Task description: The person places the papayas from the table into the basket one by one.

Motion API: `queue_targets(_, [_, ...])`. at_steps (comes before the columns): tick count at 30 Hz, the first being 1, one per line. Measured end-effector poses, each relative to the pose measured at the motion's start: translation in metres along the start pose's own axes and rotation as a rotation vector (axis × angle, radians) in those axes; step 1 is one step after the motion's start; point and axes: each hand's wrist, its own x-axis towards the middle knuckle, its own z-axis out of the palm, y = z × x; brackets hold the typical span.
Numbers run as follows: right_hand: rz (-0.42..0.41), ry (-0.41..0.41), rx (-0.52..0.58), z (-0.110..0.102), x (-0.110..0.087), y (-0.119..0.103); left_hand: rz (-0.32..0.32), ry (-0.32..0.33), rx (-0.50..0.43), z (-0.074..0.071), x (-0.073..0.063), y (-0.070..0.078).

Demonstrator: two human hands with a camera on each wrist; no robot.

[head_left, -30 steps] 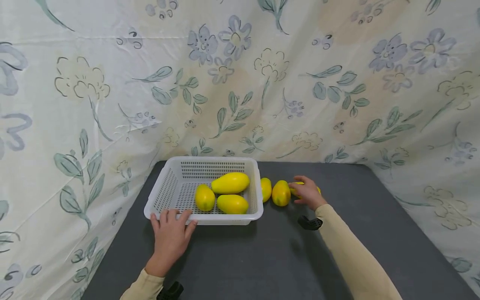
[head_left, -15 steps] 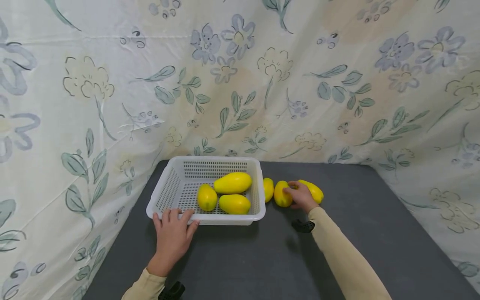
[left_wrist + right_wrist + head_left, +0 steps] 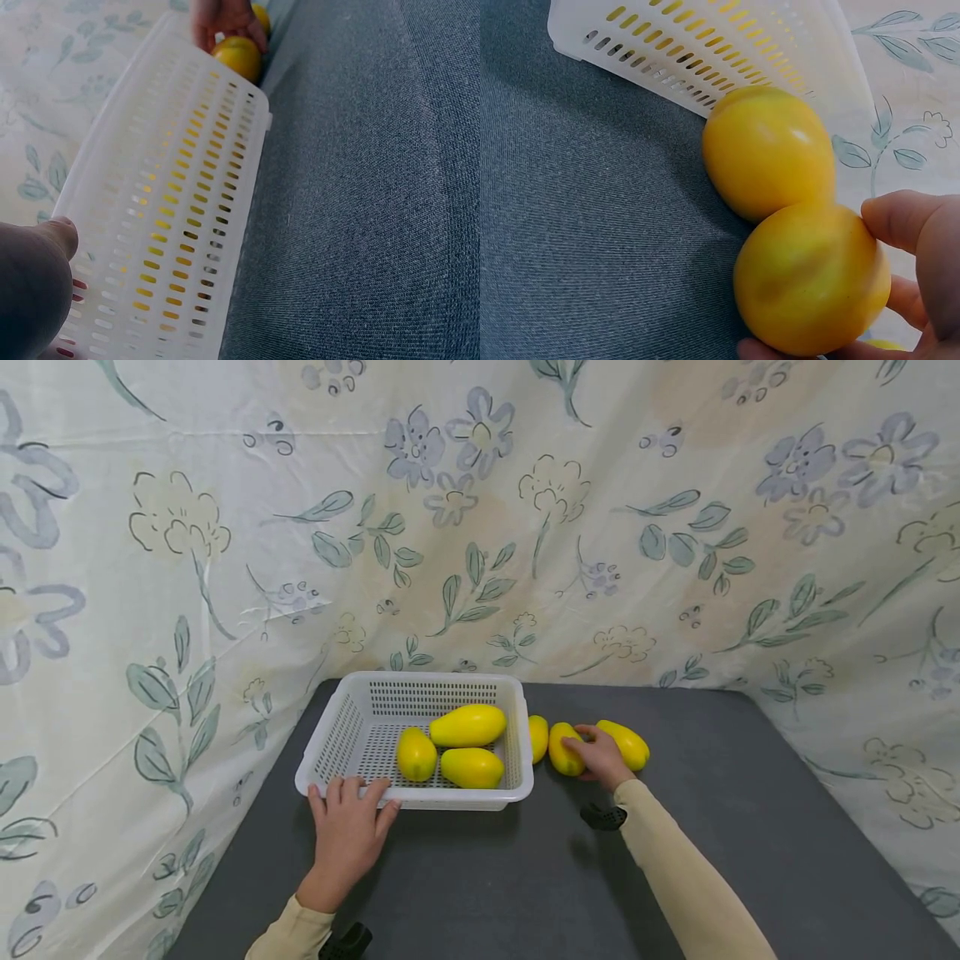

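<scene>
1. Over the last second the right hand (image 3: 600, 756) has moved left, from the right-hand yellow fruit (image 3: 627, 746) to the middle yellow fruit (image 3: 566, 750) of the row; the left hand (image 3: 345, 835) has stayed at the basket (image 3: 450, 795).
2. The right hand's grip is curled round the middle yellow fruit, thumb on one side and fingers on the other.
3. That fruit is on the tabletop (image 3: 487, 877), to the right of the white slotted basket.
4. The left yellow fruit (image 3: 538, 739) is between it and the basket, partly hidden by the rim in the head view.
5. The left hand's grip holds the basket's near rim, fingers over the edge and thumb outside.
6. Three more yellow fruits (image 3: 468, 727) lie inside the basket, in its right half.
7. A floral cloth (image 3: 450, 593) hangs behind the tabletop.
</scene>
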Motion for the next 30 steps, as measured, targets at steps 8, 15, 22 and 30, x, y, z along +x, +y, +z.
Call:
queue_targets(8, [-0.001, 0.011, 0.011, -0.004, -0.007, -0.004, 0.006, 0.007, -0.003, -0.001, 0.001, 0.002])
queue_targets(15, [-0.028, 0.028, 0.025, -0.013, -0.012, -0.013, 0.000, -0.005, -0.001, -0.001, 0.001, 0.002])
queue_targets(22, [-0.082, 0.015, 0.037, -0.026, -0.023, -0.028, -0.006, -0.011, 0.004, -0.002, 0.000, 0.002])
queue_targets(30, [-0.095, -0.005, 0.087, -0.036, -0.037, -0.055, -0.020, -0.034, 0.007, -0.004, 0.000, 0.002])
